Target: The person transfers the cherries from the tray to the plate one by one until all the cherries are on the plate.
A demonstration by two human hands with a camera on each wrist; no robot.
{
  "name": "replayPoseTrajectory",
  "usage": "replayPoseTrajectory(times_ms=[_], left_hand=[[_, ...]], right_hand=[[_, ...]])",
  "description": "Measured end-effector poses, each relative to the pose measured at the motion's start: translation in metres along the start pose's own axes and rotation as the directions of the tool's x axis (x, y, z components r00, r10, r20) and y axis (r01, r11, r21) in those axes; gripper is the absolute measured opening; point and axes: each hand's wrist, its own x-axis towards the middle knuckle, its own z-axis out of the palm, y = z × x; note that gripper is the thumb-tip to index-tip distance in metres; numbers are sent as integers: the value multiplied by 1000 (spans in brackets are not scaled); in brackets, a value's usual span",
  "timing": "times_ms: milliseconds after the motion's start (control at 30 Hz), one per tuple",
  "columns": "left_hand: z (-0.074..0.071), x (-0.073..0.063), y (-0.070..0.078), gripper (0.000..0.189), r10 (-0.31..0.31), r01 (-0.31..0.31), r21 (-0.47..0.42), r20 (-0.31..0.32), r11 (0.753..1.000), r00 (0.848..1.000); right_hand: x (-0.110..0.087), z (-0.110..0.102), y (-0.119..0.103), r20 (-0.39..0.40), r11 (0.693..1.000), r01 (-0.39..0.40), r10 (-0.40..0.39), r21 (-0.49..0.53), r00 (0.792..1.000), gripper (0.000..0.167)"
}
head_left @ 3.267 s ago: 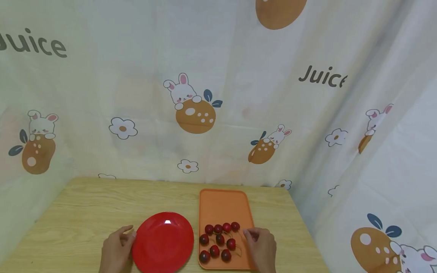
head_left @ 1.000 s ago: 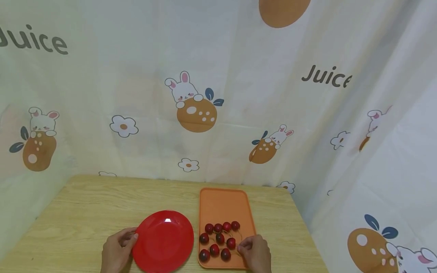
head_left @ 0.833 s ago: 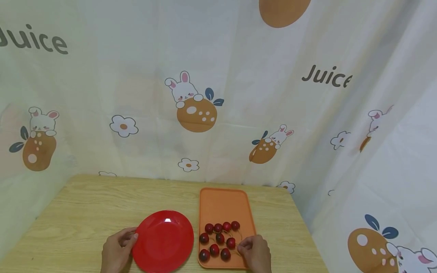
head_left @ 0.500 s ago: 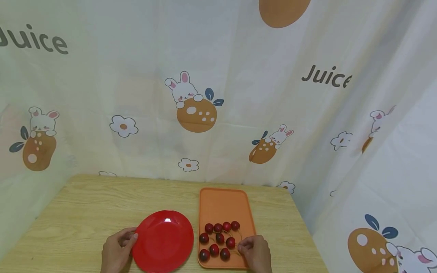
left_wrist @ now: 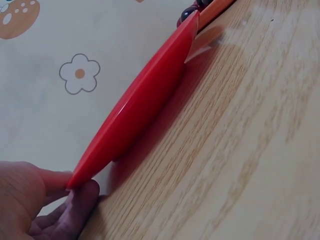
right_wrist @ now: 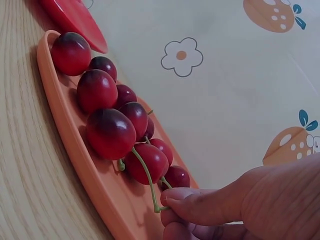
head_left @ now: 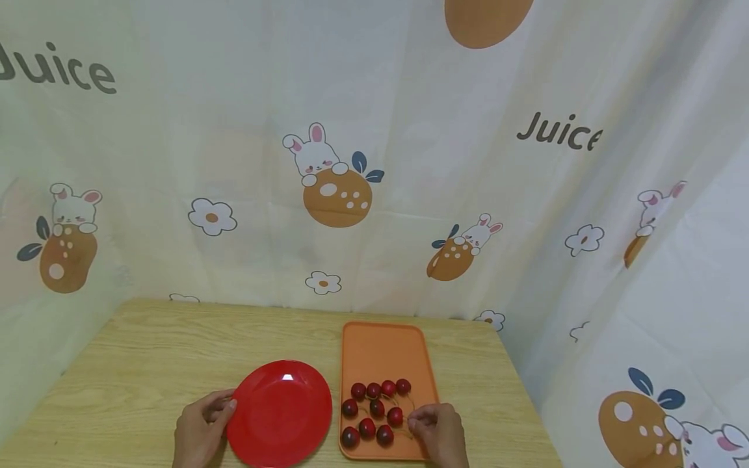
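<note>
As the left hand pinches the left rim of the red plate between thumb and fingers, a light hold should keep it steady. Just beside it, 10 cherries lie on the orange tray, where the right hand pinches a stem, though which is hard to tell; small, gentle moves should leave the others undisturbed.
</note>
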Motion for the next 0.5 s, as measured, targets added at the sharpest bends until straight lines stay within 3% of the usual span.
replayPoseTrajectory(times_ms=[500], left_hand=[[0, -1, -2, 32, 5, -5, -2, -12, 1000, 1000]], right_hand=[[1, -4, -2, -12, 997, -2, 3, 83, 1000, 7]])
